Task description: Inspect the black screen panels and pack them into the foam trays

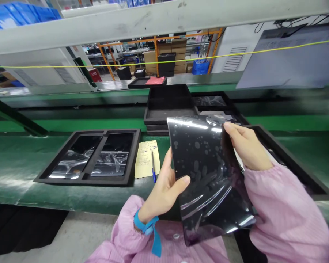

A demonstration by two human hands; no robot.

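I hold a glossy black panel (205, 175) covered in a wrinkled, bubbled film upright in front of me. My left hand (164, 186) grips its left edge, thumb on the front face. My right hand (244, 146) pinches the top right corner, where the film curls away from the panel. Both arms wear pink sleeves, and a blue strap circles my left wrist. On the green belt (16, 164) to the left lies a black tray (91, 157) with two film-covered panels in its compartments.
A yellow note (146, 159) with a blue pen (153, 166) lies beside the tray. A stack of black trays (170, 109) stands behind the panel, and another black tray (290, 160) sits under my right arm. Shelves, boxes and blue crates fill the background.
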